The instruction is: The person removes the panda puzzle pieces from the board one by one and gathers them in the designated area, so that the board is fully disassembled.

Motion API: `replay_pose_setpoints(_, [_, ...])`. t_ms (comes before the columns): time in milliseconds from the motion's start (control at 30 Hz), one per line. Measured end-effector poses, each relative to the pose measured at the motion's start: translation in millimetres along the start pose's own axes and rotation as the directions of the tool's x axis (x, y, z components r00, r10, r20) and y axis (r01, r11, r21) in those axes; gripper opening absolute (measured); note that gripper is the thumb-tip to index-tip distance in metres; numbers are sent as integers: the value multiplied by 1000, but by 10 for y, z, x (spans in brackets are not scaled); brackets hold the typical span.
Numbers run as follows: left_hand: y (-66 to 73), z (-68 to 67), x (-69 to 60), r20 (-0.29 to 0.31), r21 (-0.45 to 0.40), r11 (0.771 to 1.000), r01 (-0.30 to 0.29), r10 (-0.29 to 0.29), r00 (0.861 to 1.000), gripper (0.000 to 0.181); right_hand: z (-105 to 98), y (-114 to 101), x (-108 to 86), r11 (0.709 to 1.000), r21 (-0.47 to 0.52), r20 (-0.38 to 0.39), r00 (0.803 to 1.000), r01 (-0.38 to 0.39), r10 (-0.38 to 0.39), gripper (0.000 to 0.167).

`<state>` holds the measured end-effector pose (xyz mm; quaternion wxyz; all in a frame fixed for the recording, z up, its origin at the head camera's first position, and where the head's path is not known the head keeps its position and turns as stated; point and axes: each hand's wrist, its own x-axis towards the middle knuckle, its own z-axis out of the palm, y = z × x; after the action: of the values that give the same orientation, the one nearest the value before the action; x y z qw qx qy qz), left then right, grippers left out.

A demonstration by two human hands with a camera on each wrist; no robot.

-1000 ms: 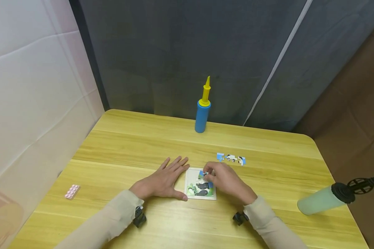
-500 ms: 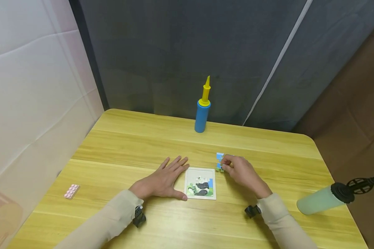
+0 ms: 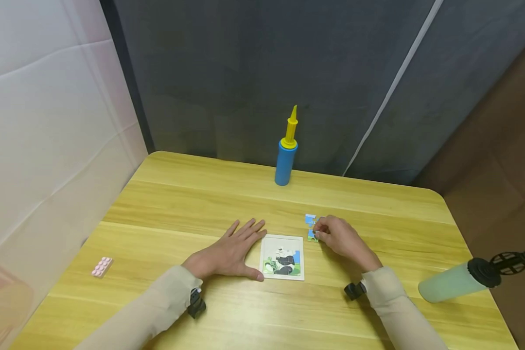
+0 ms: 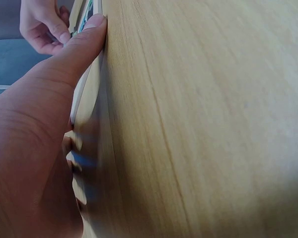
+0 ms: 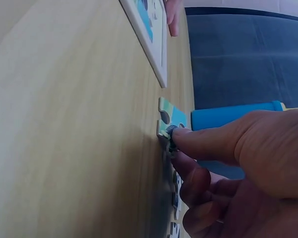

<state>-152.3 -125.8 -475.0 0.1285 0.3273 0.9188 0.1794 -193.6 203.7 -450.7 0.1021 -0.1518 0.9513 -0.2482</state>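
Observation:
My left hand (image 3: 229,255) lies with its fingers spread, fingertips and thumb at the left edge of a small white puzzle tray (image 3: 269,240). Several joined jigsaw pieces (image 3: 284,262) showing a panda fill the lower part of the tray; its upper part is bare. Right of the tray, my right hand (image 3: 343,238) pinches a dark and white jigsaw piece (image 5: 172,141) between thumb and forefinger, low over the table. Touching or just beside it is a blue and green piece (image 5: 174,115). A blue piece (image 3: 310,218) lies behind; my right hand partly hides other loose pieces.
A blue and yellow hand pump (image 3: 284,163) stands upright at the back of the wooden table (image 3: 192,194). On the right lies a pale green bottle (image 3: 448,283) with a black top. A pink toy brick (image 3: 102,267) rests at the far left.
My right hand has moved from over the tray to the loose pieces on its right. A blue-green piece now lies on the table by its fingers. My left hand stays put.

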Motion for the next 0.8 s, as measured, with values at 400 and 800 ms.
replay_pose_setpoints(400, [8, 0, 3, 2, 0, 1000, 3, -3, 1000, 118, 26, 7, 17, 1000, -1, -25, 1000, -1, 1, 13])
replay_pose_setpoints(800, [8, -16, -8, 14, -6, 1000, 7, -7, 1000, 118, 12, -295, -60, 997, 15, -12, 997, 77, -77, 21])
